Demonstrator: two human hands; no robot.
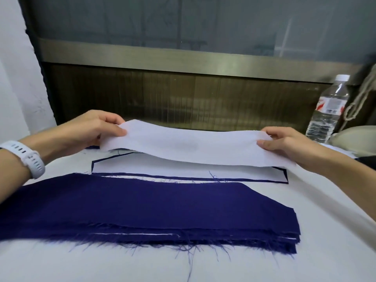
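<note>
Across the middle of the frame, a long white fabric strip is held up just above a white-covered counter, stretched between two bare hands and sagging slightly along its length. The left hand, at centre left, pinches the strip's left end, with the thumb on the near face and the fingers curled over its top edge. The right hand, at centre right, pinches the right end in the same way, thumb in front and fingers behind. A white watch sits on the left wrist near the left edge of the frame. Directly below the lifted strip, a piece of similar shape lies flat on the counter: a white panel with a thin navy border, partly hidden by the strip's lower edge. Nearer the viewer, filling the lower middle of the frame, lies a stack of navy fabric pieces with frayed edges; loose navy threads trail from it over the white cover. At the right edge, beyond the right hand, stands a clear plastic water bottle with a white cap and a red and white label. Beside it hangs a pale twisted cord. Behind the counter, a metal-framed window fills the top of the frame.
</note>
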